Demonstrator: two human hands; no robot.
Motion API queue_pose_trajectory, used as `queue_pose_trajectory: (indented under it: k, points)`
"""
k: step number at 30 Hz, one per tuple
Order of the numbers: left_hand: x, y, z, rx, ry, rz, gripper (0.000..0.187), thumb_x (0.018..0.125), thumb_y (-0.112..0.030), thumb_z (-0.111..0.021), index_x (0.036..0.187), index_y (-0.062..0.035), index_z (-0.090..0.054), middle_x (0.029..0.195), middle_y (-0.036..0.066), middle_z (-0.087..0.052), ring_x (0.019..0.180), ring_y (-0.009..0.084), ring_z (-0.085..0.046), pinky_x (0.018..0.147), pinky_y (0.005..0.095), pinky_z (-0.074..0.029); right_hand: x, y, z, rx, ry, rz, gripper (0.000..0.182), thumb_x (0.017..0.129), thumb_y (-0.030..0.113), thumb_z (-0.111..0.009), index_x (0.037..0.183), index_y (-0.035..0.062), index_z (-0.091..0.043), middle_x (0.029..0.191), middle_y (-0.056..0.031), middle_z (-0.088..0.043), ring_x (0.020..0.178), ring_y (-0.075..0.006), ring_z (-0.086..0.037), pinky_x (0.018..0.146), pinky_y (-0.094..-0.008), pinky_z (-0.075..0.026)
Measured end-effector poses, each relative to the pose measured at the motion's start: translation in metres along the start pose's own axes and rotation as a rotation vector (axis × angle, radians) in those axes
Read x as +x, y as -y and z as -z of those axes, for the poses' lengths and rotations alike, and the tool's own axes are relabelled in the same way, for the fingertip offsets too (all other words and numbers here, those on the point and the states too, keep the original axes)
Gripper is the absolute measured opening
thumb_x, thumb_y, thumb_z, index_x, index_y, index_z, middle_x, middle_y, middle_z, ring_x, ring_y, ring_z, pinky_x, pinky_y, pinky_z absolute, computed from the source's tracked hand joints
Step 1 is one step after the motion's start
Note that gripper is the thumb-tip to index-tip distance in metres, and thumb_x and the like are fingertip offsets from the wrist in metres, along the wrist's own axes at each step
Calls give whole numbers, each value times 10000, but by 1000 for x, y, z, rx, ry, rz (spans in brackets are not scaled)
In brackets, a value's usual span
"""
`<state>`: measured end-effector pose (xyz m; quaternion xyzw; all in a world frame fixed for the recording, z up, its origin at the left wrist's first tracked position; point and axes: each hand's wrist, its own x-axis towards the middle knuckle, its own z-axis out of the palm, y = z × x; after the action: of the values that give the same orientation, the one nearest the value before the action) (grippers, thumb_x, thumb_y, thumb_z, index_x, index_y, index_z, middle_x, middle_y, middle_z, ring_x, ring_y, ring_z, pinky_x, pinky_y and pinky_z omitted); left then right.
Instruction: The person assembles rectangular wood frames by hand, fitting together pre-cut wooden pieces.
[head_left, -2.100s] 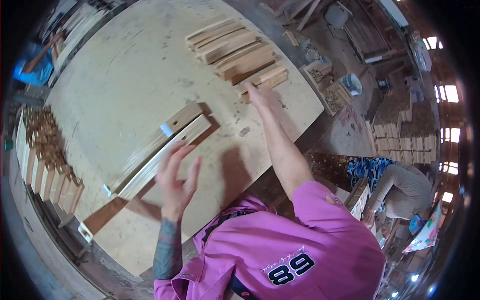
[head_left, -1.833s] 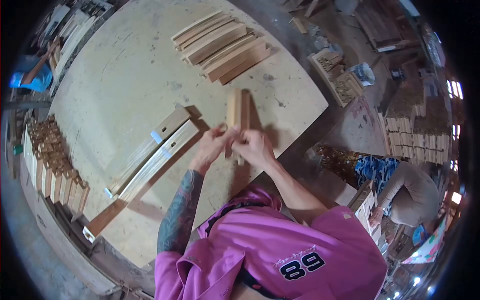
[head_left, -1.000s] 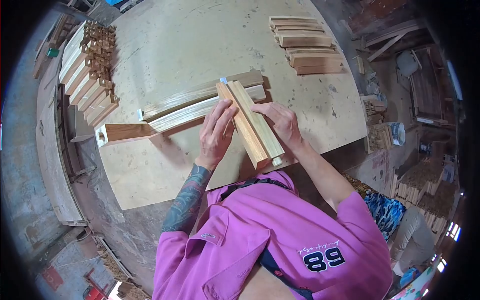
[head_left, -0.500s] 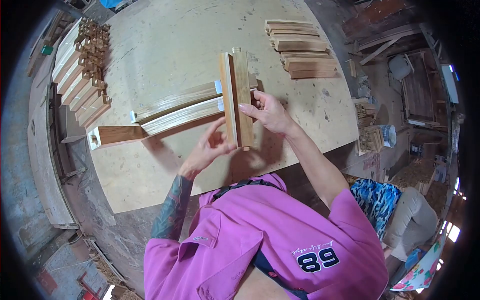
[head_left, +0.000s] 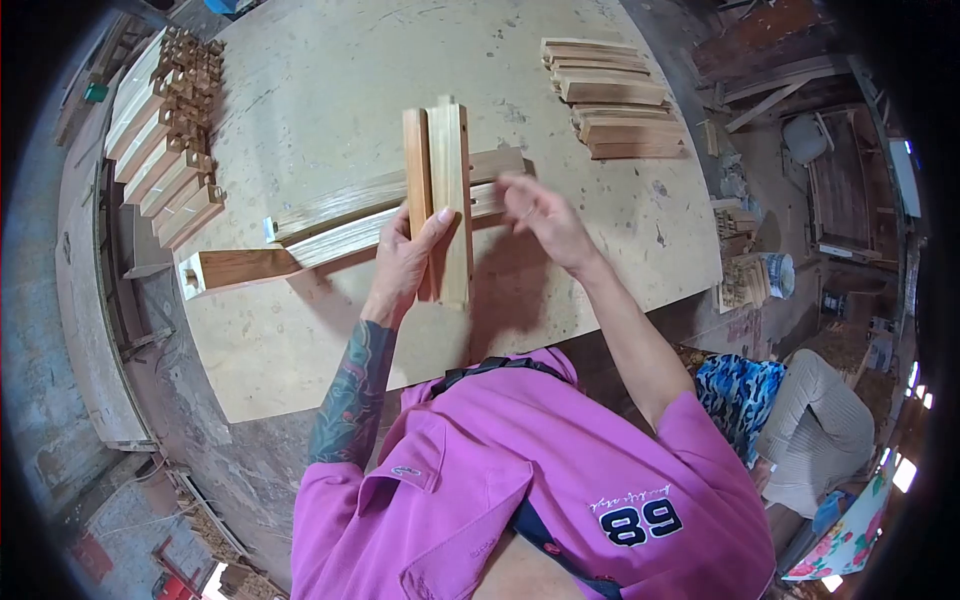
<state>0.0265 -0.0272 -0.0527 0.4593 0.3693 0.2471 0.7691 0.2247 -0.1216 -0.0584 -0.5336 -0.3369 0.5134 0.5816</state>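
My left hand [head_left: 402, 262] grips a pair of wooden rails [head_left: 450, 185] held upright over the table, thumb across their front. One rail is reddish, the other paler with a small tenon at its top end and holes along its right side. To the right, my right hand [head_left: 548, 222] is off the rails, fingers apart and slightly blurred, holding nothing. Behind the rails, two long curved wooden pieces [head_left: 345, 237] lie across the table, partly hidden. At their left end stands a shorter wooden block [head_left: 238, 270].
A stack of wooden parts with notched ends [head_left: 165, 150] lies along the table's left edge. Several wooden strips [head_left: 620, 95] are piled at the far right of the tabletop [head_left: 370, 70]. Another person [head_left: 810, 420] sits at the lower right, near a bucket [head_left: 780, 275].
The wooden rails have passed from my right hand to my left and turned, shifting a little to the left. My right hand has let go and moved off to the right.
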Motion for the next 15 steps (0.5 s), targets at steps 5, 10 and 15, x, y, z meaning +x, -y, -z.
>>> queue_pose_trajectory:
  k: [5, 10, 15]
  points:
    - [28, -1, -14, 109, 23, -248, 588, 910, -199, -728, 1405, 4, -485, 1155, 107, -665, 1037, 133, -626, 897, 295, -514, 13, 14, -5, -472, 233, -151, 345, 866, 134, -685, 1161, -36, -621, 967, -87, -706, 784, -132, -651, 739, -296, -545]
    - [64, -15, 18, 608, 197, -382, 696, 802, -150, -813, 1404, -54, -476, 1190, 147, -680, 1129, 240, -650, 997, 381, -512, 48, 14, 10, -923, 98, 162, 289, 825, 129, -703, 1089, 23, -657, 953, -128, -725, 855, -237, -711, 786, -360, -558]
    - [59, -10, 13, 621, 92, -379, 633, 770, -117, -826, 1320, -46, -522, 1183, 151, -682, 1132, 261, -653, 976, 391, -531, 58, 9, 18, -895, 223, 257, 255, 840, 102, -706, 1082, 46, -644, 981, -142, -711, 867, -302, -703, 766, -390, -555]
